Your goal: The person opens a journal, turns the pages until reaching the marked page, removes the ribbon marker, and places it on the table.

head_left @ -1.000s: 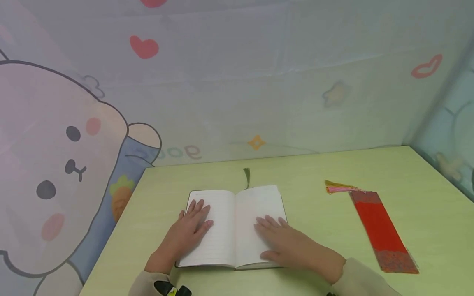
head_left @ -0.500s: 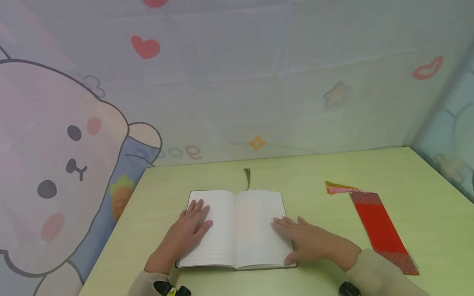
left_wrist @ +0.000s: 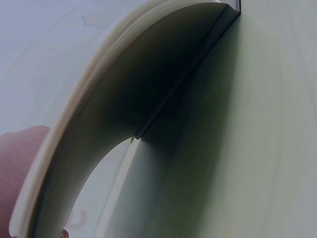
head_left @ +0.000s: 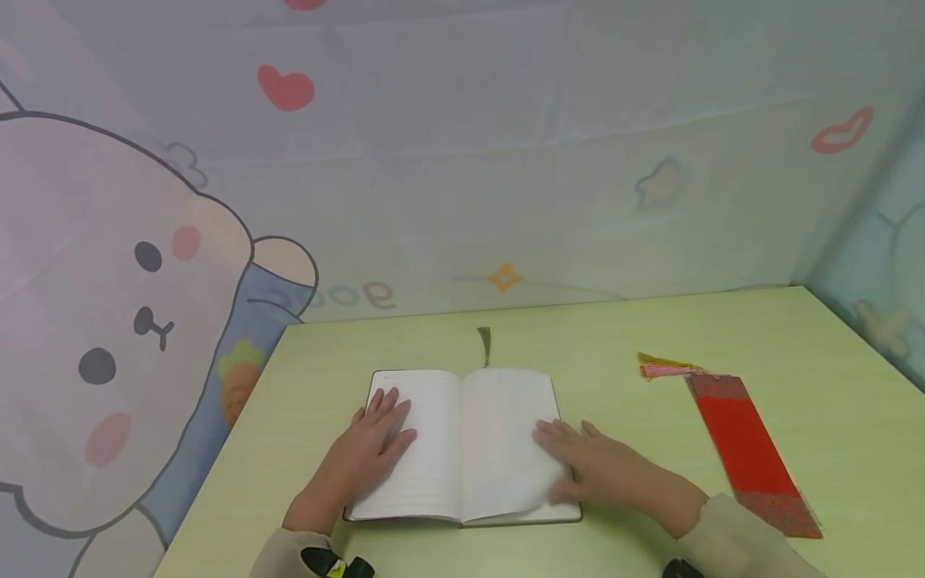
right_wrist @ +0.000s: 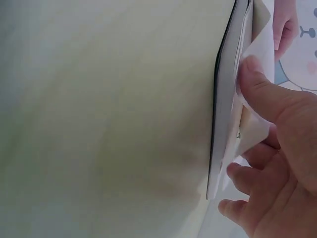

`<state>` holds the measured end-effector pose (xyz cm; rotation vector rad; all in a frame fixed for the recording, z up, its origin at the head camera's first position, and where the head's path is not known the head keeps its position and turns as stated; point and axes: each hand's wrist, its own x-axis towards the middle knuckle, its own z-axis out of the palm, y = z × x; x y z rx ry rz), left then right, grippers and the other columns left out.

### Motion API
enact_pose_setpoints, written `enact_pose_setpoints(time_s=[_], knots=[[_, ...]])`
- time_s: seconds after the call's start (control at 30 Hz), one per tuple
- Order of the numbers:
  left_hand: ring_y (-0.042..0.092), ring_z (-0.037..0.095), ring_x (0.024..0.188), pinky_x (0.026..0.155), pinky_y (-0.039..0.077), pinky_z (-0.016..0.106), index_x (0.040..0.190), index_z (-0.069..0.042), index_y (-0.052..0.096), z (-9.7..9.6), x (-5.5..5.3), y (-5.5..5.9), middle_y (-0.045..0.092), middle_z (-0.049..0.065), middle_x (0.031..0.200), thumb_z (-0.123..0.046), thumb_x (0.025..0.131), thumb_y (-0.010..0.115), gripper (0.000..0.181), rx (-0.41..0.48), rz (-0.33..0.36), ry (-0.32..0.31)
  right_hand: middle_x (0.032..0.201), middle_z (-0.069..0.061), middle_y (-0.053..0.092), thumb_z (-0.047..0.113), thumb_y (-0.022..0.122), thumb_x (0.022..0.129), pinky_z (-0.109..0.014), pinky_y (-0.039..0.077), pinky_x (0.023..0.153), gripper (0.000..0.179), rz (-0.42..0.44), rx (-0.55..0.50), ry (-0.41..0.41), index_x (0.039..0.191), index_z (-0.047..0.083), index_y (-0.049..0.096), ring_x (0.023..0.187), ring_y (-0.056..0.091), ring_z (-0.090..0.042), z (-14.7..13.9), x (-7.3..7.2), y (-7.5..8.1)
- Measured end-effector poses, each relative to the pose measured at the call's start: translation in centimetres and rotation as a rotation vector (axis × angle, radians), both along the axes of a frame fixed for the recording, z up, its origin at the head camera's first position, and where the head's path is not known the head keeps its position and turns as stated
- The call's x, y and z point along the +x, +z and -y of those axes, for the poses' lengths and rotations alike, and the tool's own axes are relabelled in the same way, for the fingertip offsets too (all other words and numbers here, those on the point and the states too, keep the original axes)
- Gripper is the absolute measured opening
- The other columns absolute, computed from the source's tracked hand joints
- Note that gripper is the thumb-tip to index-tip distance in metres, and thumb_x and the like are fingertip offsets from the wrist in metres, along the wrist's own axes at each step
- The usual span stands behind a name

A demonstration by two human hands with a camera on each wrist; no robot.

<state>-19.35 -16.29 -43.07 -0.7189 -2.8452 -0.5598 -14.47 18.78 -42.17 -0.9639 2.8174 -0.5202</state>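
Observation:
An open notebook [head_left: 437, 478] with white pages lies on the table. My left hand [head_left: 367, 453] rests flat on its lined left page, fingers spread. At the outer edge of the right-hand side, my right hand [head_left: 607, 470] holds a page [head_left: 499, 441] whose lower corner curls up from the leaves below. In the right wrist view, the thumb [right_wrist: 270, 94] presses one face of the lifted page [right_wrist: 260, 54], with the index finger behind it and the other fingers loosely bent. The left wrist view shows the arched underside of the notebook [left_wrist: 94, 119] and part of the left hand [left_wrist: 20, 171].
A dark green tassel [head_left: 485, 345] sticks out above the notebook's spine. To the right lies a red bookmark-like strip [head_left: 747, 449] with a yellow and pink tassel [head_left: 665, 368]. A printed cloth [head_left: 448, 160] hangs behind the pale green table [head_left: 578, 337].
My right hand has moved right, from the middle of the right page to its outer edge, and the page's lower corner has lifted. The left hand has stayed in place.

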Motion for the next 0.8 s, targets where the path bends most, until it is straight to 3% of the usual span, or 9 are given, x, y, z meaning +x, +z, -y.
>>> enact_pose_setpoints(time_s=[0.2, 0.37, 0.57, 0.8], knots=[[0.020, 0.028, 0.138, 0.108, 0.023, 0.052, 0.139, -0.010, 0.046, 0.0, 0.1, 0.1, 0.030, 0.011, 0.148, -0.044, 0.096, 0.046, 0.054, 0.001, 0.007, 0.013, 0.152, -0.013, 0.022, 0.051, 0.062, 0.083, -0.049, 0.020, 0.109, 0.086, -0.074, -0.059, -0.049, 0.146, 0.004, 0.027, 0.135, 0.028, -0.028, 0.2, 0.6, 0.0], [0.019, 0.027, 0.138, 0.108, 0.022, 0.051, 0.139, -0.010, 0.045, 0.0, 0.1, 0.1, 0.030, 0.010, 0.149, -0.044, 0.096, 0.045, 0.055, -0.001, 0.011, 0.017, 0.153, -0.012, 0.016, 0.056, 0.057, 0.084, -0.046, 0.020, 0.110, 0.088, -0.126, -0.099, -0.034, 0.146, 0.002, 0.024, 0.138, 0.021, -0.025, 0.2, 1.1, 0.3], [0.019, 0.027, 0.139, 0.109, 0.022, 0.050, 0.139, -0.011, 0.045, 0.0, 0.1, 0.0, 0.030, 0.010, 0.149, -0.044, 0.096, 0.046, 0.055, 0.007, 0.012, 0.018, 0.155, -0.008, 0.009, 0.058, 0.053, 0.085, -0.044, 0.018, 0.110, 0.093, -0.110, -0.195, -0.046, 0.148, 0.002, 0.014, 0.140, 0.012, -0.022, 0.5, 1.6, 0.6], [0.018, 0.027, 0.139, 0.109, 0.022, 0.050, 0.140, -0.010, 0.044, 0.0, 0.0, 0.0, 0.028, 0.010, 0.149, -0.045, 0.096, 0.044, 0.056, -0.006, 0.020, 0.015, 0.155, -0.007, 0.009, 0.049, 0.060, 0.086, -0.020, 0.010, 0.109, 0.094, -0.157, -0.341, -0.040, 0.150, 0.006, 0.007, 0.140, 0.014, -0.022, 1.4, 2.0, 0.6]])
